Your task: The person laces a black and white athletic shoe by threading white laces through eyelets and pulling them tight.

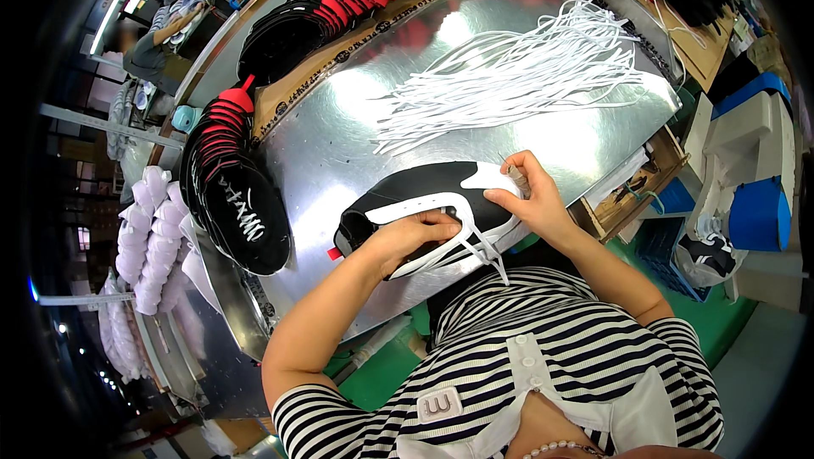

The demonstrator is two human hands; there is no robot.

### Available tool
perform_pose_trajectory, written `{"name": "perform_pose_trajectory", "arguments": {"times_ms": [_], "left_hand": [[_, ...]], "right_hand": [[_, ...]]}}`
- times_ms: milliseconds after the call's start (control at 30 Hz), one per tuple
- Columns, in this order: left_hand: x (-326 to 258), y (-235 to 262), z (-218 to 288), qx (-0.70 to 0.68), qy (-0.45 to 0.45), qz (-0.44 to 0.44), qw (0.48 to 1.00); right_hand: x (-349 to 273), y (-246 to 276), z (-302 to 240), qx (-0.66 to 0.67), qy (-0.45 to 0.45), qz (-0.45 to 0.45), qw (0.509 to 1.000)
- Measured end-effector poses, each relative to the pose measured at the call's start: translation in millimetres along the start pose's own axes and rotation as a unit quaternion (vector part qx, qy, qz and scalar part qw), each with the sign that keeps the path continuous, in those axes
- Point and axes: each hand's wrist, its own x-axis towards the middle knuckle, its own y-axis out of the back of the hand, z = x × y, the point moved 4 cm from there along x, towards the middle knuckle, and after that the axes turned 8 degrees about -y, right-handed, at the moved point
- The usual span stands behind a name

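A black shoe upper [424, 184] with white trim lies on its side at the near edge of the metal table, its toe to the right and a red tab at its heel. White shoelace [476, 249] is at its eyelets, the loose ends hanging toward me. My left hand [410, 237] is closed at the upper's opening, fingertips by the eyelet strip; what they pinch, lace or edge, is partly hidden. My right hand [536, 198] grips the upper's white toe between thumb and fingers.
A bundle of white shoelaces [517, 77] is spread on the metal table [339, 145] beyond the upper. Stacks of black and red uppers [246, 213] line its left and far edges. A wooden drawer [638, 183] and blue crate [674, 255] are at the right.
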Motion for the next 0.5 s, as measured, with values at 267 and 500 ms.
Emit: {"name": "perform_pose_trajectory", "arguments": {"times_ms": [267,500], "left_hand": [[-8,10,12,0.073,-0.157,0.116,0.978],[0,9,3,0.055,-0.186,0.154,0.969]], "right_hand": [[5,5,13,-0.006,-0.063,0.012,0.998],[0,0,2,-0.033,-0.048,-0.049,0.997]]}}
